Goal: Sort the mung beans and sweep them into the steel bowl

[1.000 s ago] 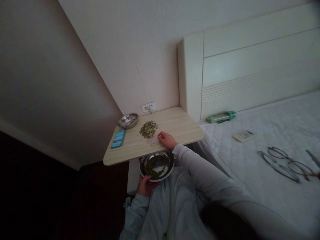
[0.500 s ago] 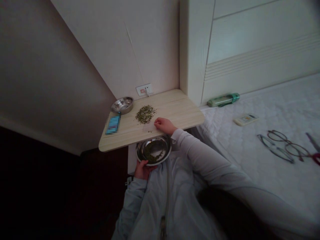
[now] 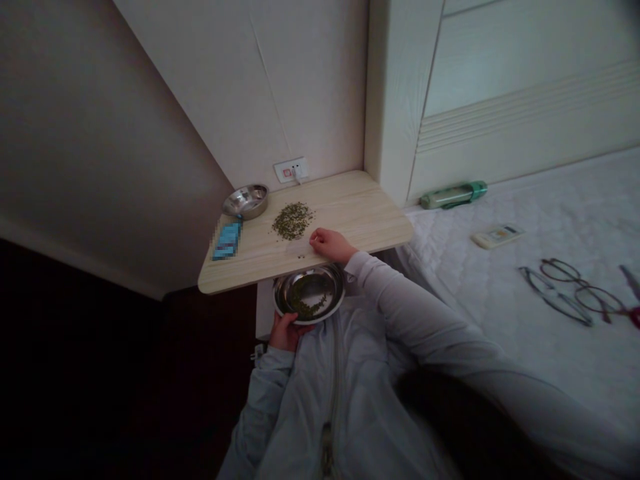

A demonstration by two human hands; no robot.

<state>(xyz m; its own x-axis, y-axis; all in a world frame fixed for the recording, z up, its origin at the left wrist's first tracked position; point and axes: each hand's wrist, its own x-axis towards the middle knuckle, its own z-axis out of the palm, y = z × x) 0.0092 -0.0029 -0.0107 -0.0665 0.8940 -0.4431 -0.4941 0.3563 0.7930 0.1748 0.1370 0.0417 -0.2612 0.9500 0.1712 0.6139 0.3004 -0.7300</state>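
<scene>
My left hand (image 3: 287, 331) grips a steel bowl (image 3: 279, 301) by its near left rim, in front of my body and just below the table's edge. Small green bits (image 3: 306, 307), like dried seeds or leaves, lie inside it. On the table, my right hand (image 3: 327, 244) is closed, its fingers pinched on a pale, see-through flat piece (image 3: 296, 247) that looks like a clear plastic card. Beside that piece are a few loose bits (image 3: 301, 257). A spread pile of the green bits (image 3: 293, 221) lies just beyond my right hand.
The wooden table (image 3: 360, 207) also bears a second steel bowl (image 3: 247, 201) and a blurred blue phone-like thing (image 3: 227, 241). A wall socket (image 3: 291, 170) sits behind. On the white bed (image 3: 450, 267) are a green bottle (image 3: 453, 195), a remote control (image 3: 497, 236) and glasses (image 3: 560, 270).
The view has shifted slightly, so the table appears a little higher. My right hand stays beside the pile, and my left hand keeps its hold on the bowl.
</scene>
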